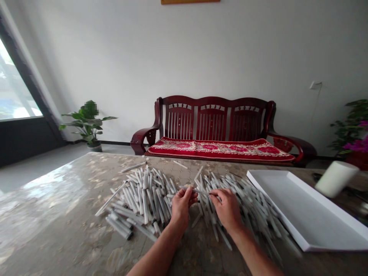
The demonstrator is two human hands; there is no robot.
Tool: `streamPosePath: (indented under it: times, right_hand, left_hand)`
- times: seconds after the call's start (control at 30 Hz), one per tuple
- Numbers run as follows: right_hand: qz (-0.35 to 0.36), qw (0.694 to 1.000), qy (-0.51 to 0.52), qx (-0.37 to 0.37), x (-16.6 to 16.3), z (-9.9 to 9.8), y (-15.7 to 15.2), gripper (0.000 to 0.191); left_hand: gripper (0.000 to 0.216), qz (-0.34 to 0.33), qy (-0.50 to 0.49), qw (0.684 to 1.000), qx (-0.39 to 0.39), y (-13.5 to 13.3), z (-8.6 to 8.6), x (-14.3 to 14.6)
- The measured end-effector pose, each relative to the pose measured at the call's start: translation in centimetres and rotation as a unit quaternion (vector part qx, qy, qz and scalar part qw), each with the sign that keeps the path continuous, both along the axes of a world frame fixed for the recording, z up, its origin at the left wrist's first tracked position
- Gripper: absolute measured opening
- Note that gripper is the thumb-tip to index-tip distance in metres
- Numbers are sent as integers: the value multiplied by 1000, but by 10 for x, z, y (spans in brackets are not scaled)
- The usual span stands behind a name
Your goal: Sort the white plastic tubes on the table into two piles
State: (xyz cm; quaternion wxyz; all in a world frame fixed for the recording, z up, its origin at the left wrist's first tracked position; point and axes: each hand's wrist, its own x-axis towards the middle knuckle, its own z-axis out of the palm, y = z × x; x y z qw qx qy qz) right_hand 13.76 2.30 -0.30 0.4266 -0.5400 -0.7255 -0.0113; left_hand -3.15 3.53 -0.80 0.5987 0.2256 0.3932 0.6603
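Observation:
Both of my hands meet over the table in the head view, closed on a thin pen [201,191] that runs level between them. My left hand [181,207] pinches one end between thumb and fingers. The other end is in the fingertips of my right hand [227,209]. To the left lies a heap of whitish pen parts [145,195], some with dark ends. A second heap of long, thin, translucent pens [258,205] spreads beneath and beyond my right hand. Blur hides the finer details of the held pen.
A shallow white tray [313,214] stands on the table [57,230] at the right, with a white roll [337,178] beyond it. Loose pens lie around the left heap. Past the table are a red wooden bench [212,119] and a potted plant [90,124].

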Motion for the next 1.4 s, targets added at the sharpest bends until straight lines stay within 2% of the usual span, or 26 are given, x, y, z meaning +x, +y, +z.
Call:
streamPosePath:
  times: [0.2, 0.4, 0.5, 0.6, 0.7, 0.77, 0.83, 0.93, 1.03, 1.1, 1.17, 1.23, 1.3, 1.4]
  right_hand:
    - [-30, 999, -36, 19, 4, 0, -4, 13]
    - [-1, 999, -33, 40, 1, 1, -6, 21]
    - [-5, 998, -21, 52, 2, 3, -5, 21]
    - [-43, 997, 8, 68, 11, 8, -3, 20]
    - [-114, 989, 34, 90, 26, 15, -1, 20]
    - [-154, 983, 32, 96, 34, 19, 0, 18]
    - [-178, 980, 7, 92, 38, 19, -1, 16]
    - [-172, 981, -54, 74, 34, 18, -6, 13]
    - [-121, 988, -78, 61, 20, 18, -13, 10]
    - [-56, 994, -80, 55, 9, 21, -18, 12]
    - [24, 995, -90, 39, -1, 23, -22, 17]
    - [86, 990, -107, 17, -9, 22, -26, 21]
    - [109, 986, -124, -3, -14, 19, -27, 23]
    - [84, 987, -134, -20, -14, 11, -24, 23]
  left_hand:
    - [49, 61, -8, 998, -3, 4, 2, -7]
    - [48, 6, 17, 1000, 7, -2, 2, 1]
    - [46, 4, 14, 1000, 10, -2, 2, 1]
    - [43, 58, -13, 998, 8, 1, 5, -7]
    - [41, 123, -25, 992, 4, 5, 8, -16]
    - [40, 133, -14, 991, 7, 6, 9, -18]
    - [40, 113, 25, 993, 17, 4, 9, -16]
    - [38, 32, 130, 990, 34, 1, 7, -6]
    - [33, -53, 203, 977, 44, -3, 3, 5]
    - [30, -71, 246, 965, 53, -5, 0, 7]
    - [22, -46, 319, 944, 73, -5, -1, 3]
    - [14, 5, 416, 904, 101, -5, 0, -5]
    - [15, 37, 530, 840, 115, -6, 3, -15]
    - [26, 27, 686, 720, 101, -11, 10, -27]
